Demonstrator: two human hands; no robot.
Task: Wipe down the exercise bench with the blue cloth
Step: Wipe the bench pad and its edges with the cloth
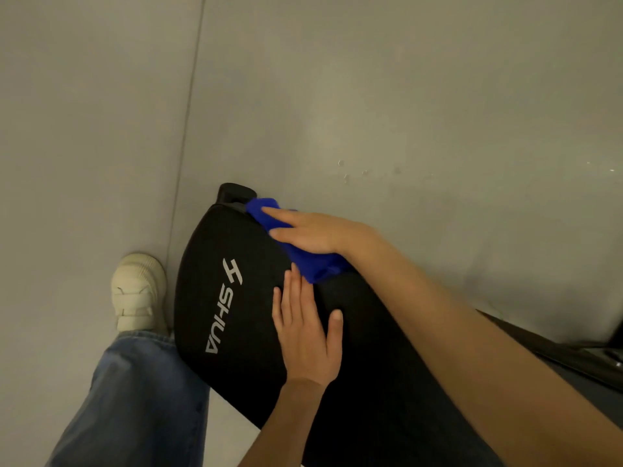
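- The fingers (279, 214) of the right hand (317, 230) are laid out almost straight and pressed flat on the blue cloth (310, 261); the cloth is held down, not gripped.
- The fingers (290, 298) of the left hand (308, 335) are spread open and flat on the black pad, with nothing held.
- The blue cloth is found at the far right edge of the exercise bench (236, 365), near the rounded top end of the pad.
- One corner of the cloth is pushed past the top edge of the pad, just beside a small black knob (232, 192).
- The other end of the cloth is seen just beyond the left fingertips; whether they touch it cannot be told.
- White letters (222, 305) are printed on the pad, to the left of both hands.
- The grey floor (404, 96) is seen all around the top end of the bench.
- A pale shoe (138, 291) and a blue jeans leg (135, 399) are seen close against the left edge of the pad.
- A dark frame part (573, 358) is seen low on the right, beside the right arm.
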